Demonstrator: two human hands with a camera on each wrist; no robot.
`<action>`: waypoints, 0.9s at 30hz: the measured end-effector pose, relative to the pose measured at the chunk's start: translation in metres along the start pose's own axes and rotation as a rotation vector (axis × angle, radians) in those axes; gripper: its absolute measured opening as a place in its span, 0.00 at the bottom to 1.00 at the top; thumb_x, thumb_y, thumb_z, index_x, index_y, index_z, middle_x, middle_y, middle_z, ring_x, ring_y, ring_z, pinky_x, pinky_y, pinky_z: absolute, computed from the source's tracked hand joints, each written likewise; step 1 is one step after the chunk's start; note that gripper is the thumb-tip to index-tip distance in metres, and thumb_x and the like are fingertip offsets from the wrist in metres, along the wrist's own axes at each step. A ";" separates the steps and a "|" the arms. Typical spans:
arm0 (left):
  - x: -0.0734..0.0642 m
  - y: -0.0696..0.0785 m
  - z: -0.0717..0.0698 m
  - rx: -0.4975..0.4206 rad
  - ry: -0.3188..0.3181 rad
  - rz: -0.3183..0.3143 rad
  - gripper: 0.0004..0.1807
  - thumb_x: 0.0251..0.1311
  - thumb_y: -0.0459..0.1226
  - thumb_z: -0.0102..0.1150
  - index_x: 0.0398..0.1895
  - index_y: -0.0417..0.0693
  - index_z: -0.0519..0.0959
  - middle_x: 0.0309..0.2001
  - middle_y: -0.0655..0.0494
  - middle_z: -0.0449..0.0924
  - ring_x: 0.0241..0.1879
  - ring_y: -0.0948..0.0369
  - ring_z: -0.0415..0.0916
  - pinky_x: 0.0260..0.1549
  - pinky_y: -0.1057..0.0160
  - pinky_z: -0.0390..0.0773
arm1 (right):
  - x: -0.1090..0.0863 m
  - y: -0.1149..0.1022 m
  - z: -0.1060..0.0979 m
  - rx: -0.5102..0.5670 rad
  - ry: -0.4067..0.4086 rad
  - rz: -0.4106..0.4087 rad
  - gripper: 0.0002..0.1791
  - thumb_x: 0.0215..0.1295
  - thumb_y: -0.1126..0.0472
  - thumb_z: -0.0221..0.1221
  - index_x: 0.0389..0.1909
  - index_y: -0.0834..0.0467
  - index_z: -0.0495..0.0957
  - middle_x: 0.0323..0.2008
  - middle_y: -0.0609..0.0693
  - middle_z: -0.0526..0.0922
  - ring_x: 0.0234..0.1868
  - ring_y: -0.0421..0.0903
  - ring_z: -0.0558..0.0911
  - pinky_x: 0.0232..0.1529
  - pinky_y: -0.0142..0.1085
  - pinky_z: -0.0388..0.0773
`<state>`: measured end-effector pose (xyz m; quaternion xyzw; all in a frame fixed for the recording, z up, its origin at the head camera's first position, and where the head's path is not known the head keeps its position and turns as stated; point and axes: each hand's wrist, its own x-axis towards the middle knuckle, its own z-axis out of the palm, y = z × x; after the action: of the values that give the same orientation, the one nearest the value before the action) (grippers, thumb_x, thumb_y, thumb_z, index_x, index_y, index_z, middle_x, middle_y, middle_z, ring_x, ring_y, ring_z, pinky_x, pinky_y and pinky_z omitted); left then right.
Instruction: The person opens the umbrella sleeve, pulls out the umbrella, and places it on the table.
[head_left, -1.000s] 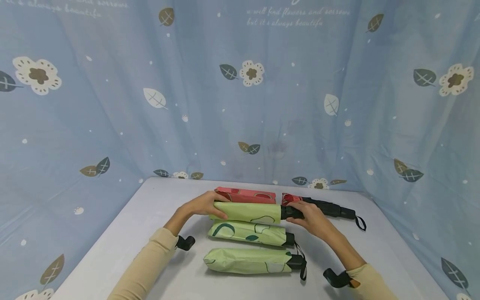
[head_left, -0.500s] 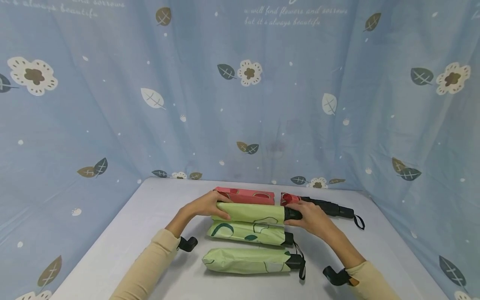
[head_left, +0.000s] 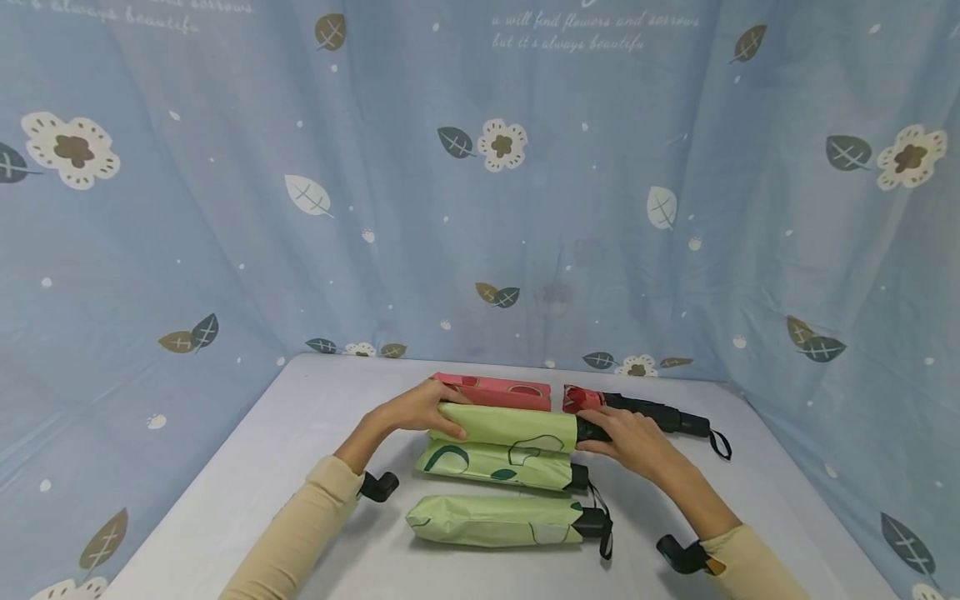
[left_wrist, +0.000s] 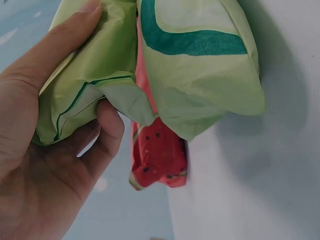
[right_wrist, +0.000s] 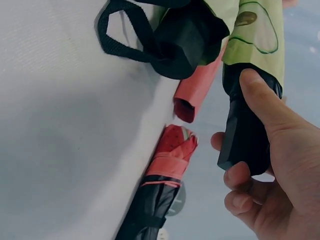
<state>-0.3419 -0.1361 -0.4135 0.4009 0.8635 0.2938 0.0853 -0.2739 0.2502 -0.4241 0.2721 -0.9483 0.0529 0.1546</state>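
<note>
A folded umbrella in a light green avocado-print sleeve (head_left: 510, 427) lies crosswise between both hands, above another green umbrella (head_left: 495, 467). My left hand (head_left: 417, 408) grips the sleeve's left end. In the left wrist view, its thumb lies on top of the fabric and its fingers curl beneath. My right hand (head_left: 637, 442) holds the black handle (right_wrist: 245, 130) with thumb and curled fingers, the thumb lying near the sleeve's edge. The other green umbrella has a black end with a wrist strap (right_wrist: 127, 27).
Nearer on the white table (head_left: 360, 567) lies a third green umbrella (head_left: 495, 522). Behind are a red watermelon-print sleeve (head_left: 517, 393), its right end hollow, and a black folded umbrella with a red end (head_left: 660, 413). A blue patterned curtain (head_left: 555, 217) surrounds the table.
The sleeve and both hands have shifted slightly to the right. Less of the black handle shows between sleeve and right hand. The other umbrellas stay where they were.
</note>
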 end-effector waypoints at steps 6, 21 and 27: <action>0.002 0.001 0.002 -0.002 0.001 -0.007 0.30 0.52 0.52 0.72 0.58 0.54 0.80 0.54 0.59 0.83 0.42 0.67 0.79 0.40 0.65 0.76 | -0.004 0.006 0.004 0.021 0.042 -0.024 0.31 0.60 0.39 0.63 0.59 0.55 0.80 0.50 0.59 0.85 0.16 0.34 0.72 0.15 0.26 0.55; 0.002 -0.001 -0.001 -0.099 0.052 0.021 0.26 0.54 0.47 0.72 0.58 0.61 0.79 0.56 0.63 0.82 0.50 0.66 0.79 0.48 0.63 0.78 | -0.010 0.023 0.011 0.029 0.226 -0.099 0.29 0.56 0.45 0.67 0.56 0.56 0.81 0.39 0.52 0.86 0.16 0.29 0.66 0.18 0.24 0.62; -0.002 -0.007 -0.003 -0.076 0.061 0.039 0.23 0.58 0.43 0.69 0.58 0.55 0.80 0.56 0.58 0.81 0.52 0.61 0.79 0.50 0.62 0.78 | -0.012 0.025 0.013 0.003 0.238 -0.107 0.28 0.55 0.46 0.68 0.55 0.56 0.82 0.37 0.51 0.85 0.17 0.33 0.70 0.19 0.25 0.64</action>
<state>-0.3459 -0.1421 -0.4154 0.4051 0.8460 0.3399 0.0682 -0.2809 0.2747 -0.4403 0.3141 -0.9073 0.0781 0.2683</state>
